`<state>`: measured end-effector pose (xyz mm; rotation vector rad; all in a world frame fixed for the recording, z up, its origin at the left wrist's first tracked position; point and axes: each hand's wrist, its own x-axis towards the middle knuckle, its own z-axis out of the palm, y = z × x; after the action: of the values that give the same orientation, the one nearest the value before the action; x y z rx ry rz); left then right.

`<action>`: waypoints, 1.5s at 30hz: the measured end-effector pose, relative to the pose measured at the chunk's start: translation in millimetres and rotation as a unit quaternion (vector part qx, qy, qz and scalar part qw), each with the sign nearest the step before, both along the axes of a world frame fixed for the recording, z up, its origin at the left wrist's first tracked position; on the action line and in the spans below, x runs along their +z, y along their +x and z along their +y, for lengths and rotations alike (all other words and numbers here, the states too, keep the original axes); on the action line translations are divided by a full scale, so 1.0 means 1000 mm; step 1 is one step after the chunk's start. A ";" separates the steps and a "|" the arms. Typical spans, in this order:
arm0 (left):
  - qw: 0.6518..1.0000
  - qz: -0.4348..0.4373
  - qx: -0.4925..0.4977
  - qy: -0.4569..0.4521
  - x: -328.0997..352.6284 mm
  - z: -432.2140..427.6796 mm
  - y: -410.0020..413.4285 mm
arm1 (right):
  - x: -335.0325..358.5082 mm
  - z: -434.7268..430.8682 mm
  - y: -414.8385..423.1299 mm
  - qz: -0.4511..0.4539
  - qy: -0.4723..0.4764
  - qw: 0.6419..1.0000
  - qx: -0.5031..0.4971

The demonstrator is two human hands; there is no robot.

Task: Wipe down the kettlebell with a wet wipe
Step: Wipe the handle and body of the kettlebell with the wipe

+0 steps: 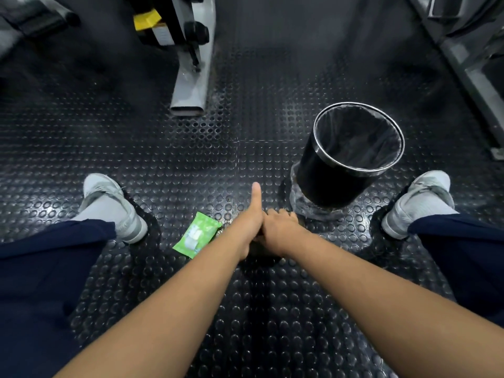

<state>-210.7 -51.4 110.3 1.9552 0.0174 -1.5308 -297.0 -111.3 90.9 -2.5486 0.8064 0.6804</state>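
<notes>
The kettlebell is a dark shape on the floor between my feet, almost wholly hidden under my two hands. My left hand is on its left side with the thumb pointing straight forward; its fingers are hidden. My right hand presses against the left one, its fingers curled down over the top of the kettlebell. A green pack of wet wipes lies flat on the floor just left of my left wrist. No loose wipe shows in either hand.
A black bin with a metal rim and a dark liner stands just beyond my right hand. A grey machine leg reaches down from the back. My grey shoes flank the spot on the black studded rubber floor.
</notes>
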 end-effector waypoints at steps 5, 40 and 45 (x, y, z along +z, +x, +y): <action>0.999 0.005 0.038 0.022 -0.009 0.000 0.005 | 0.000 -0.002 -0.003 -0.026 0.002 1.000 0.000; 0.989 0.086 -0.119 -0.012 -0.028 0.021 0.066 | -0.001 -0.004 -0.003 -0.025 0.001 1.000 0.009; 0.976 0.112 -0.185 -0.020 -0.005 0.028 0.092 | 0.000 -0.004 -0.003 -0.024 0.004 1.000 0.007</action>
<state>-118.6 -23.6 105.5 1.8145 -0.2947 -1.9708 -299.8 -115.7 90.8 -2.5562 0.7678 0.6227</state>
